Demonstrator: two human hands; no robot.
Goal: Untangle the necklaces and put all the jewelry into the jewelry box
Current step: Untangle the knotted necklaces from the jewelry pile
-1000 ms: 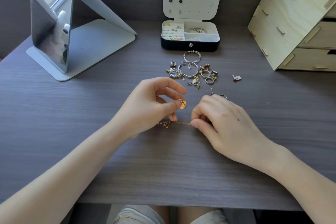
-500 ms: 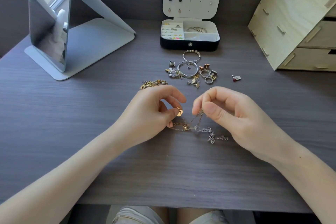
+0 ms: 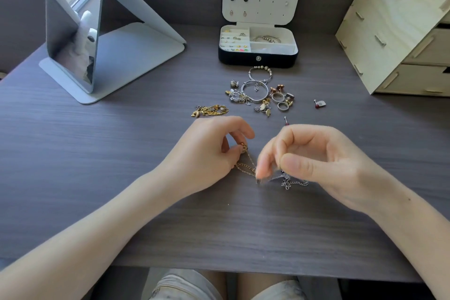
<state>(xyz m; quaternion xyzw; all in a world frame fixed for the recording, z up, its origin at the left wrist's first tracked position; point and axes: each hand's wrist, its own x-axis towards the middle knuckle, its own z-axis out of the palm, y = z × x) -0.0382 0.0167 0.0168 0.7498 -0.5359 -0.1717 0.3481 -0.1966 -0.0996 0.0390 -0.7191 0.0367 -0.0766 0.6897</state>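
Your forearms come in from the near edge of the desk (image 3: 97, 202) and meet at its middle, both wrists raised a little and both palms turned inward. Your left hand (image 3: 202, 161) arches with its fingers curled over the thumb. Your right hand (image 3: 323, 163) is tipped with its fingers pointing down at the wood.

There is bare desk to either side of your arms. The mirror (image 3: 73, 31) stands far left and the wooden drawers (image 3: 389, 31) far right, both well apart from you. The jewelry box (image 3: 258, 58) sits open at the back, with a pile of rings and bracelets (image 3: 258, 92) just before it and a gold heap (image 3: 210, 111) near your left knuckles.

Your left thumb and fingers pinch the gold pendant (image 3: 243, 148), and its gold necklace (image 3: 244, 167) hangs to the desk. Your right fingertips pinch the silver necklace (image 3: 287, 181) (the hold is partly blurred). The rest of it lies bunched on the desk under that hand, and the two chains meet between your hands.
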